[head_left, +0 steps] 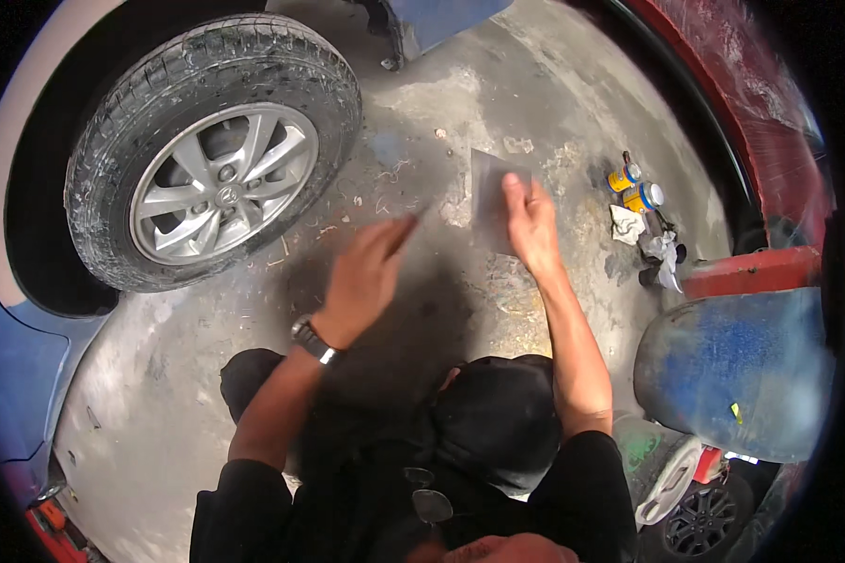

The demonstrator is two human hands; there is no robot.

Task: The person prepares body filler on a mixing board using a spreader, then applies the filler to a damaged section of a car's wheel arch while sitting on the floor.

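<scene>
My right hand (533, 230) grips a thin dark grey sheet (490, 202), which looks like sandpaper, with the thumb lying over its face. The sheet is held up above the concrete floor. Left of it, my left hand (361, 277), with a watch (314, 340) on its wrist, is smeared by motion. Its fingers look pressed together around a narrow dark edge, too blurred to name. The two hands are apart. Beyond my left hand is a car wheel (227, 195) with a silver rim and a dusty tyre.
Blue and bare-toned car bodywork (14, 342) surrounds the wheel at left. Two yellow-and-blue cans (642, 197) and a crumpled white cloth (627, 225) lie on the floor at right. A worn blue drum-like object (732, 371) and a red car panel (770, 113) border the right side.
</scene>
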